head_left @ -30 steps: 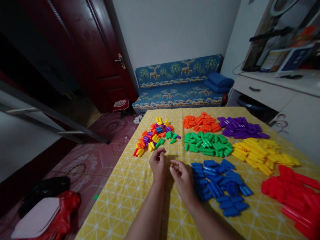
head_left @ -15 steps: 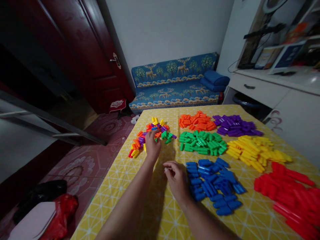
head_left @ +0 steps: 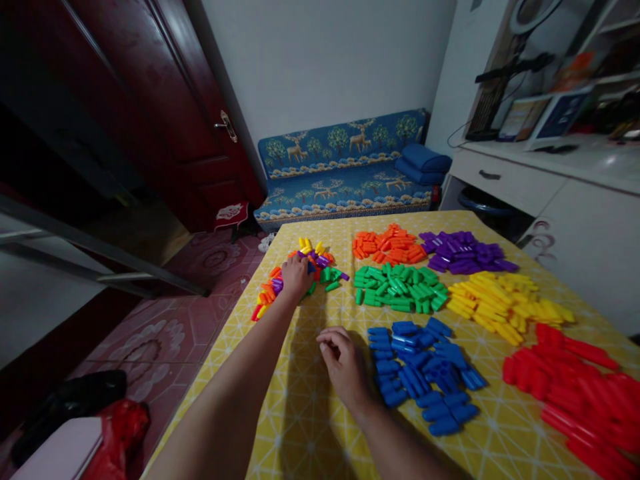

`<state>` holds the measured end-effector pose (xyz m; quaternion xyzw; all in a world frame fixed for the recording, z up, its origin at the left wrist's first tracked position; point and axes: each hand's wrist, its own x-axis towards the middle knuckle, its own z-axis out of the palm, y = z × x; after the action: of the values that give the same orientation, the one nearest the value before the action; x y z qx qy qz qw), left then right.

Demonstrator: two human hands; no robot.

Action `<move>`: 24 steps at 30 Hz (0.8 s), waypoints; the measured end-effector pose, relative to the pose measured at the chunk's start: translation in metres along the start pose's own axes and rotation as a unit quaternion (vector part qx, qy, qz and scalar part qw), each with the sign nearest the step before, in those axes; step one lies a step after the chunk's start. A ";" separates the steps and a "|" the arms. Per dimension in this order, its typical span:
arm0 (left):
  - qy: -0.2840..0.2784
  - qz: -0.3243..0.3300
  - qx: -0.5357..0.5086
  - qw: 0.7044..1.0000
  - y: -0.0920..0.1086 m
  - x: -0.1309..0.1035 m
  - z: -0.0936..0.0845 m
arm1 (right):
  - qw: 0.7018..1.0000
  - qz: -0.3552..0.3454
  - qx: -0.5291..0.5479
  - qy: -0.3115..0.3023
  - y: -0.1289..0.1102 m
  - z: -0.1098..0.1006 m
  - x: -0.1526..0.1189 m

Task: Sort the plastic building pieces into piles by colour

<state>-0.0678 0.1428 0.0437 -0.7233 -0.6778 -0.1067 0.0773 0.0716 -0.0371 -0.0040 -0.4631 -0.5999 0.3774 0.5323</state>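
My left hand point(head_left: 296, 275) reaches over a mixed pile of small plastic pieces, its fingers closed at a blue plastic piece point(head_left: 311, 267); the fingertips are partly hidden. Around it in this pile lie yellow pieces point(head_left: 305, 245), green pieces point(head_left: 331, 274), orange pieces point(head_left: 267, 293) and purple pieces. Nearer to me, my right hand point(head_left: 345, 367) hovers low with curled fingers, thumb close to the forefinger, and nothing shows between them. Just right of it is a pile of blue pieces point(head_left: 413, 363), some lined up in rows.
Sorted piles of orange point(head_left: 387, 245), green point(head_left: 400, 287), purple point(head_left: 465, 252), yellow point(head_left: 505, 300) and red point(head_left: 575, 387) pieces cover the table's right side. A patterned yellow cloth point(head_left: 305, 413) covers the table. Behind stand a blue sofa point(head_left: 345, 193) and a white cabinet point(head_left: 585, 247).
My left hand has lowered into the mixed pile and closed at the blue piece. My right hand stays curled beside the blue pile, and the view has shifted slightly.
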 end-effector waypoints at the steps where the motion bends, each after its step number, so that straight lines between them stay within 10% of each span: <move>1: -0.004 0.006 0.005 1.000 0.001 -0.002 -0.002 | 1.000 -0.001 -0.001 -0.003 0.000 0.000 0.000; 9: 0.017 -0.021 -0.210 0.977 0.011 -0.048 -0.018 | 0.994 0.085 0.060 0.040 0.012 0.002 -0.001; 15: -0.146 -0.107 -0.713 0.678 0.023 -0.111 -0.016 | 0.962 0.120 0.190 0.155 0.009 0.000 0.002; 24: -0.116 -0.133 -0.802 0.570 0.046 -0.140 -0.006 | 0.971 0.125 0.169 0.115 0.008 0.000 0.001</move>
<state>-0.0306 0.0031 0.0152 -0.3963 -0.4063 -0.5311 -0.6291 0.0732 -0.0337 -0.0116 -0.4775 -0.3996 0.4811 0.6171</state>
